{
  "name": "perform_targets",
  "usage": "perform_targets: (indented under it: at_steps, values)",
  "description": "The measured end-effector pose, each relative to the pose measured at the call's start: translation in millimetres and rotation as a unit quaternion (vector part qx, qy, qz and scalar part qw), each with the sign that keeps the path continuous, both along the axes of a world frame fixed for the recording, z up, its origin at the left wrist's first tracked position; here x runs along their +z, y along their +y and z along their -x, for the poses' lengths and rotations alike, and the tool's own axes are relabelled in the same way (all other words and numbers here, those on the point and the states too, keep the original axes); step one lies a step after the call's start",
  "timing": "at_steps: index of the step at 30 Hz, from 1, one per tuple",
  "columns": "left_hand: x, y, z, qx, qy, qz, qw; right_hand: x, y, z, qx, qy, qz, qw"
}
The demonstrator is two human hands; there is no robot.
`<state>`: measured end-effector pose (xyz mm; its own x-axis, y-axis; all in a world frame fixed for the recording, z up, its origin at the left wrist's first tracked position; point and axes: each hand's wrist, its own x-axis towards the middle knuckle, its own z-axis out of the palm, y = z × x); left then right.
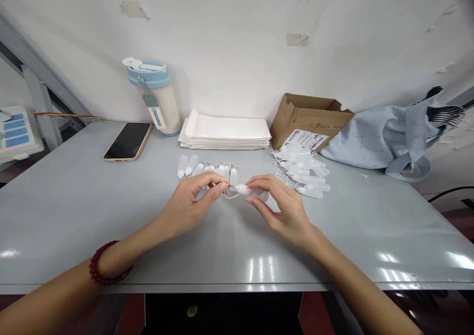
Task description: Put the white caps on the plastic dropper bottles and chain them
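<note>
Between the thumb and fingers of my right hand (285,206) lies a small translucent dropper bottle (258,194), on its side with its white nozzle toward the left. A thin white loop strap hangs by the nozzle. My left hand (188,202) is closed in a pinch just left of the nozzle tip; a thin dark sliver shows at its fingertips, too small to name. Behind the hands lies a row of similar dropper bottles (191,164), partly hidden by my left fingers. More dropper bottles with strapped caps (309,179) are heaped beyond my right hand.
Along the wall stand a blue-lidded tumbler (163,100), a stack of white envelopes (229,130), an open cardboard box (311,120) and a light blue cloth bag (374,135). A phone (128,141) lies on the grey table (92,202) at left. A white case (18,132) sits further left.
</note>
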<state>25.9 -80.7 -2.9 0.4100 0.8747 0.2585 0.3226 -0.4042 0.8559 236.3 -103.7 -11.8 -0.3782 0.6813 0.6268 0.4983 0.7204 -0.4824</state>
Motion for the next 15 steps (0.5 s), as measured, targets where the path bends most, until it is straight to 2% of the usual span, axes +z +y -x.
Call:
perform_targets:
  at_steps: [15]
  values:
    - [-4.8,1.7,-0.5,-0.005,-0.002,-0.018,1.0,-2.0,0.8,-1.7,0.008,-0.007,0.001,1.0]
